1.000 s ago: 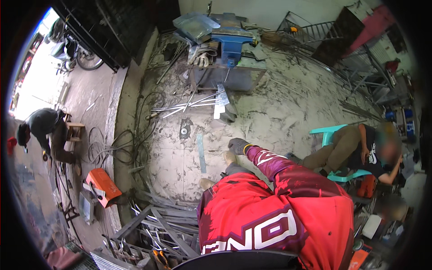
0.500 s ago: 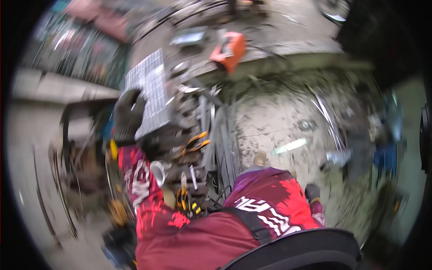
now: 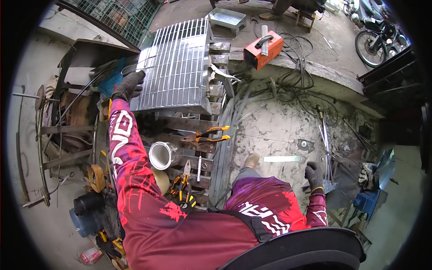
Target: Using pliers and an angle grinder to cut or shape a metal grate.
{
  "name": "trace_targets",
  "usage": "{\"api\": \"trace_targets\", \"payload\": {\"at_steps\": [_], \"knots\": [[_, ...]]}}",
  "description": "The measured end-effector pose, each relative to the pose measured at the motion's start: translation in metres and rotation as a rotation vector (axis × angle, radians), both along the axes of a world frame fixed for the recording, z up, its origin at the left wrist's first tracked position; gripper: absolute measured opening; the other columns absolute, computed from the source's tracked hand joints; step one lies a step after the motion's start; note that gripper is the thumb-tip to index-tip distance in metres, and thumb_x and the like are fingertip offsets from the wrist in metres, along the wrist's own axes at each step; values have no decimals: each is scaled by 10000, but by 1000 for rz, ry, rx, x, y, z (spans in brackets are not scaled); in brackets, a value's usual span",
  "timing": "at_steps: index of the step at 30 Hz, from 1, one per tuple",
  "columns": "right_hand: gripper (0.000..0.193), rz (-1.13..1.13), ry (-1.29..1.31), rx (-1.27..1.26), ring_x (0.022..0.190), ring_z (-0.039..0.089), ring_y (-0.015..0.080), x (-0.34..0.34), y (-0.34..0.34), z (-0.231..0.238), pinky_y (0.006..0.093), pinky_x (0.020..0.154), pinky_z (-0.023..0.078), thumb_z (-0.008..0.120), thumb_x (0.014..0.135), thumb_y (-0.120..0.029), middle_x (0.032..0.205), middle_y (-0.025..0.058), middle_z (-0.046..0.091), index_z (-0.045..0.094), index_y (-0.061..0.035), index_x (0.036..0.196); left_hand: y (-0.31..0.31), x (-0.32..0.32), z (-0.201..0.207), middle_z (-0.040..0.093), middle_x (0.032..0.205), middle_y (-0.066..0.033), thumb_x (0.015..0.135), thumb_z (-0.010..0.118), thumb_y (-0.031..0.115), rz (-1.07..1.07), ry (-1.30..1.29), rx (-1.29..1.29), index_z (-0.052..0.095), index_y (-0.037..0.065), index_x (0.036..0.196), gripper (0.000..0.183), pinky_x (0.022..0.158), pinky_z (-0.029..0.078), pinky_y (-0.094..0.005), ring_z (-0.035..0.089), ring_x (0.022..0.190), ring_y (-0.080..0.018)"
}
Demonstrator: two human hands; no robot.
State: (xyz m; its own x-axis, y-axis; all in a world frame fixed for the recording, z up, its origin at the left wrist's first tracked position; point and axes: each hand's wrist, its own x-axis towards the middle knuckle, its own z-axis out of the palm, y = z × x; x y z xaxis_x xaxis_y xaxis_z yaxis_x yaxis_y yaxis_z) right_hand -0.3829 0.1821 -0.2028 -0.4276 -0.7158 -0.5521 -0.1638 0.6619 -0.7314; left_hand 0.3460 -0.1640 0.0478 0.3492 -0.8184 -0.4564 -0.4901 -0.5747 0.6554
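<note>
metal grating (image 3: 175, 63) lies on the workbench (image 3: 198, 157), left hand (image 3: 128, 85) on its left edge; pliers (image 3: 207, 134) and a can (image 3: 163, 155) sit nearer, welder (image 3: 263, 49) behind right.

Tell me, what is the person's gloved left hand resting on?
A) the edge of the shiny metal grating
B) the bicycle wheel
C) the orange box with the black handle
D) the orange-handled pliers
A: the left hand lies on the left edge of the metal grating, well apart from the orange box.
</note>
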Motion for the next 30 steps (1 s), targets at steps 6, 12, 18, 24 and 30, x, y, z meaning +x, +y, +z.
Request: {"api": "trace_targets", "payload": {"at_steps": [6,12,18,24,30], "knots": [[265,263,-158,-175,690,599,133,84,-70,75,281,608,508,656,890,-91,877,63,661,648,-1,1139,-17,-21,-6,666,1133,-68,934,628,510,16,287,-63,571,110,1279,532,874,536,-408,650,972,-214],[384,742,-238,-447,797,608,127,216,-194,183,277,736,528,646,913,-162,959,68,644,579,39,1234,-23,-12,-8,641,850,-12,938,622,326,-14,78,-566,673,120,923,212,535,491,-286,590,660,-141],[502,812,-586,-144,992,542,124,331,-289,201,329,823,505,617,945,-459,1094,11,582,557,-115,1306,-18,0,-20,577,740,-41,893,658,418,61,158,58,589,162,892,265,425,389,-335,512,519,-147],[542,825,-526,-151,955,567,174,370,-313,190,369,770,501,684,866,-461,1118,71,596,571,-111,1263,-10,10,-18,682,1168,-230,836,639,520,-34,-675,-209,689,71,1151,551,994,463,-450,623,1158,-387],[299,761,-517,-439,871,613,179,407,-303,164,356,780,502,743,824,-212,966,96,682,683,1,1025,-12,104,-90,700,1086,-250,859,587,435,-801,-1072,20,716,124,1115,423,859,523,-496,669,1024,-433]]}}
